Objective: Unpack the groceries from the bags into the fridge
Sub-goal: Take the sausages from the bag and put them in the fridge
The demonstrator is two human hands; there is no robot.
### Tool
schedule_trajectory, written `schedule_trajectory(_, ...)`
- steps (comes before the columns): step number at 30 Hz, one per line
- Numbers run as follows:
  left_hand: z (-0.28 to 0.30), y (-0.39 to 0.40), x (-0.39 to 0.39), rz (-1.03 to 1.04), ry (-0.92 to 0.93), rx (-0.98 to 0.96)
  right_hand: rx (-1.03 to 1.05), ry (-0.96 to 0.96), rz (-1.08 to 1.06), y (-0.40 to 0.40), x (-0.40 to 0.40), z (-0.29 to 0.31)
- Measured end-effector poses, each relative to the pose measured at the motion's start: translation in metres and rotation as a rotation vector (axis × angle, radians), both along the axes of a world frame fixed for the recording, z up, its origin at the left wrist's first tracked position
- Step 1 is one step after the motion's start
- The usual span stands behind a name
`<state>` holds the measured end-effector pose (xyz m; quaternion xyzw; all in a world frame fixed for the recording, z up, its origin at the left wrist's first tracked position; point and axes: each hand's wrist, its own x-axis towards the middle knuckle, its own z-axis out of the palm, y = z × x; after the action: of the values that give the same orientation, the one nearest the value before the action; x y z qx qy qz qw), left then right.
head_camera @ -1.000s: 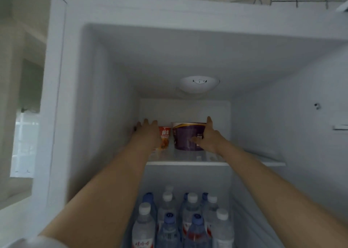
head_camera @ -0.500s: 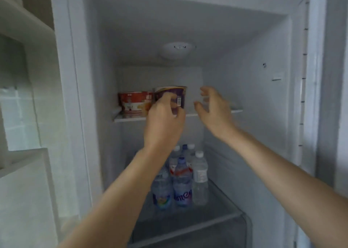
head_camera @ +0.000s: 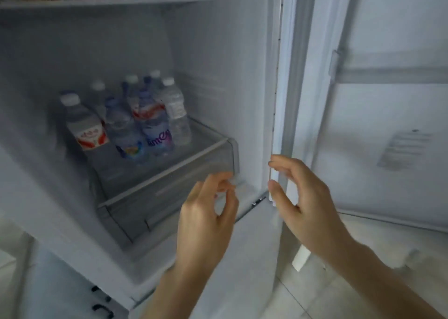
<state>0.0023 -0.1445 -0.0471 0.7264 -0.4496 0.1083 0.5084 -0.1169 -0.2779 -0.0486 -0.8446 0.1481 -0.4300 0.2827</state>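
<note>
A: Both hands are out in front of the open fridge point(head_camera: 218, 52), and neither one holds anything. The left hand point(head_camera: 206, 219) hangs with fingers loosely curled, thumb near the fingertips, empty.

B: Same for the right hand point(head_camera: 298, 197): fingers relaxed and bent, palm facing left, just in front of the fridge's front edge beside the open door point(head_camera: 388, 100).

A: And the groceries? A cluster of water bottles point(head_camera: 135, 120) stands upright on the lower glass shelf point(head_camera: 206, 134), packed close together.

B: White caps, blue caps, one with a red-and-white label on the left. Below them sits a clear drawer point(head_camera: 169, 197).

A: The upper shelf point(head_camera: 109, 2) carries something at the top edge, too cropped and blurred to name.
</note>
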Motion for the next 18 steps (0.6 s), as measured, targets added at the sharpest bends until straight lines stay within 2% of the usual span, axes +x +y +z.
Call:
schedule_trajectory(9, -0.114, -0.005, -0.135, -0.145, 0.284, 0.304, 0.214, 0.231, -0.194, 0.036, -0.15, -0.102)
schedule_trajectory(18, -0.181, -0.012, -0.332, -0.446, 0.267, 0.566, 0.427, 0.417, -0.456, 0.077, -0.368, -0.17)
